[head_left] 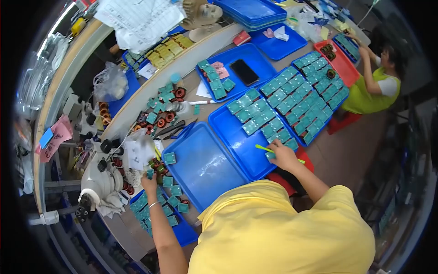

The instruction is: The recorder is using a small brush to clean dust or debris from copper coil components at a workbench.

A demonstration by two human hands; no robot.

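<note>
My left hand [148,184] pinches a teal square block [150,173] at the bench's left side. Below and beside that hand, a blue tray [186,232] carries many more teal blocks, several of them loose near its upper end. My right hand [284,156] is over the near right part of a blue tray [231,147] partly filled with rows of teal blocks. Its fingers are closed round a thin lime-green stick [262,148], and a teal block [270,155] shows at the fingertips. Whether it is gripped or only touched I cannot tell.
Between my hands lies a blue tray [200,160] with one teal block in its corner. Filled trays [305,141] adjoin on the right. Beyond are a black phone [244,72], copper-wound rings [161,122], pliers [175,131] and a white microscope [98,180]. A co-worker [376,86] sits far right.
</note>
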